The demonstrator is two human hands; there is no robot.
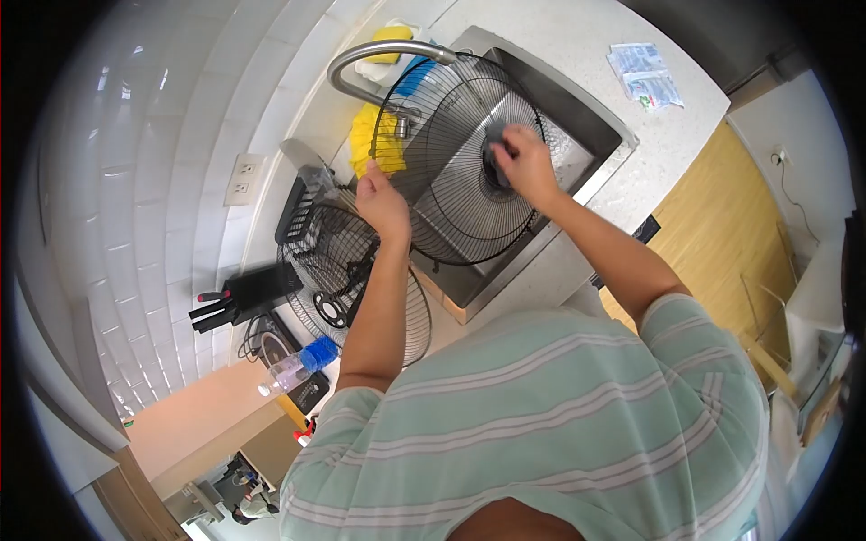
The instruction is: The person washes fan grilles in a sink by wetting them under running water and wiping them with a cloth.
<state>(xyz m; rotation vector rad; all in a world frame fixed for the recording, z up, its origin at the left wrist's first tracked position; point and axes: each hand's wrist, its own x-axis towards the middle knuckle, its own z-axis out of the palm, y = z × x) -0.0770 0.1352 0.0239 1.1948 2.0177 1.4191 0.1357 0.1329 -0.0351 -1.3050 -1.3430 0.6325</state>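
A round black wire fan grille (451,212) is held tilted over the stainless steel sink (591,149). My left hand (383,207) is closed on its left rim, with the thumb pointing up. Near the grille's dark centre, my right hand (530,169) is closed around a small dark grey pad (496,135), partly hidden by the fingers and blurred. The pad appears against the wires. Behind the grille's upper left part, the curved faucet (347,68) arches over the sink edge. A yellow cloth (365,135) lies just beyond my left hand.
Another wire fan grille (419,316) rests on the counter at left, beside a dish rack (298,207). Nearby are a black knife block (257,293) and a plastic bottle with a blue label (318,354). A plastic packet (645,77) lies on the far right counter.
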